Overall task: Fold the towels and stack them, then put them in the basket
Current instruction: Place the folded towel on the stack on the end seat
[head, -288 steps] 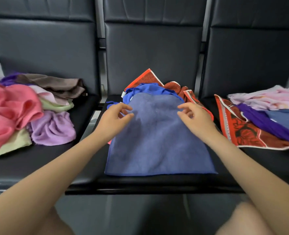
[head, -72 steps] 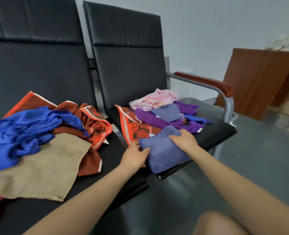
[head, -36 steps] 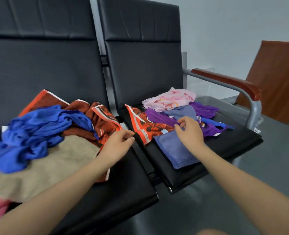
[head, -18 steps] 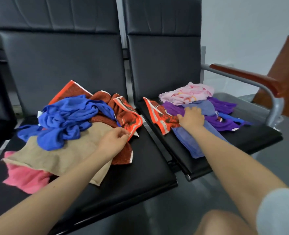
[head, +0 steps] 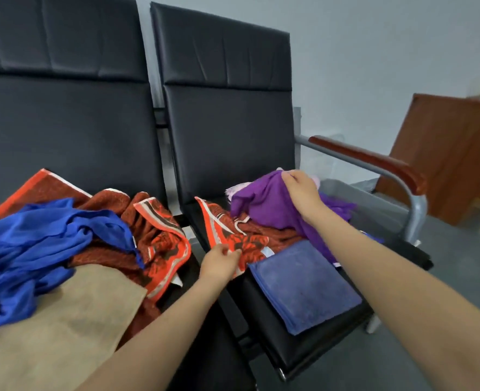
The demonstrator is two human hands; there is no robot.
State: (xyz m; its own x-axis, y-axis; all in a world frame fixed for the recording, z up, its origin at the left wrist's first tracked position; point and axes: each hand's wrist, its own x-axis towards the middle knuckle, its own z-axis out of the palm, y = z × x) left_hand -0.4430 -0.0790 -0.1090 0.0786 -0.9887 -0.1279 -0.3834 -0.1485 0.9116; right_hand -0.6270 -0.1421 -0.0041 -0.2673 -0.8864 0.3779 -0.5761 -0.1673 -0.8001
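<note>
A folded slate-blue towel (head: 303, 283) lies flat on the front of the right seat. My right hand (head: 300, 190) grips a purple towel (head: 264, 204) and holds it lifted above the pile at the back of that seat. My left hand (head: 220, 262) pinches the front corner of an orange-and-brown patterned towel (head: 233, 238) just left of the folded one. On the middle seat lie a crumpled bright blue towel (head: 35, 241), a flat tan towel (head: 72, 320) and another orange patterned towel (head: 159, 238). A bit of pink towel (head: 314, 179) shows behind my right hand.
Black padded chairs (head: 227, 131) stand joined in a row. A metal armrest with a brown wooden top (head: 374, 162) borders the right seat. A grey container's rim (head: 354, 190) shows beyond that seat. A brown wooden cabinet (head: 453, 153) stands at the right on the grey floor.
My right hand has taken hold of the purple towel and lifted it off the pile. My left hand has crossed from the middle seat to the orange towel's corner.
</note>
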